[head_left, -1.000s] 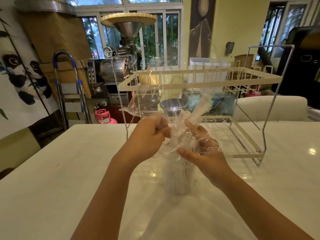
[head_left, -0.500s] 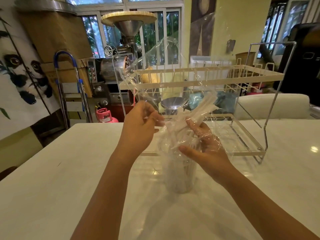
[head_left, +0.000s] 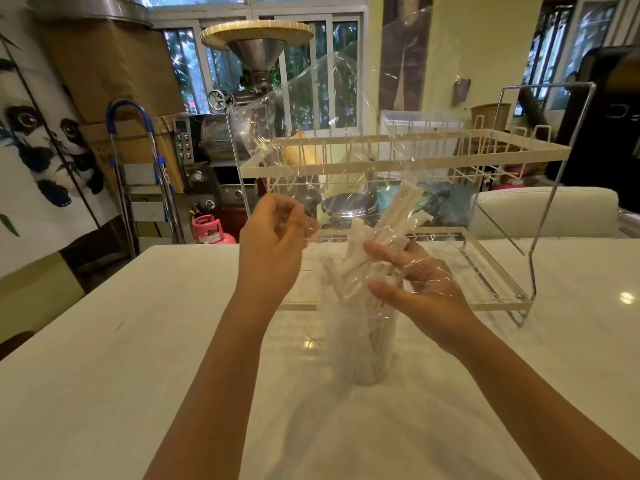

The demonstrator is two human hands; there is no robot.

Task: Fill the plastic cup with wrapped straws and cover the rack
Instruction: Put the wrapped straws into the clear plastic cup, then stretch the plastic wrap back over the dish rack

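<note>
A clear plastic cup stands on the white table, holding several white wrapped straws that fan out up and to the right. My left hand pinches an edge of a large clear plastic sheet, which rises up in front of the rack. My right hand lies under the sheet, cupped against the straws just above the cup. Behind the cup stands a two-tier dish rack with a cream upper tray and chrome legs.
A white chair back sits past the table's far right edge. Beyond the far left edge are a pink gas canister, a blue-handled folding ladder and a steel roasting machine.
My left hand has risen and drawn to the left with the sheet's edge, and the sheet has billowed upward over the rack. The right hand stays by the straws.
</note>
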